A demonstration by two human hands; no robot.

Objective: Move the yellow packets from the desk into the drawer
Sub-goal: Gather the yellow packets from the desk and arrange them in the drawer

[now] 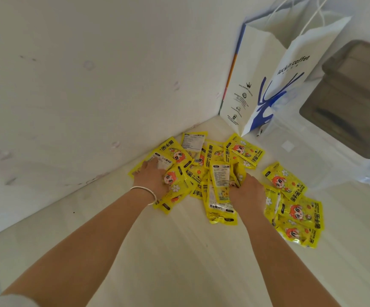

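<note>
Several yellow packets [204, 165] printed with a red-haired cartoon figure lie heaped on the pale desk [179, 251], close to the corner of the wall. A smaller group of yellow packets [294, 209] lies to the right of the heap. My left hand [152, 177], with a silver bangle on the wrist, presses into the heap's left side, fingers spread among the packets. My right hand [247, 191] digs into the heap's right side, its fingertips hidden under an upright packet [220, 181]. Both hands squeeze the pile between them. No drawer is in view.
A white and blue paper coffee bag [266, 85] stands upright in the desk's far corner. To its right sits a white box-like appliance with a dark window [345, 111]. White walls [80, 85] close the desk at the left and back.
</note>
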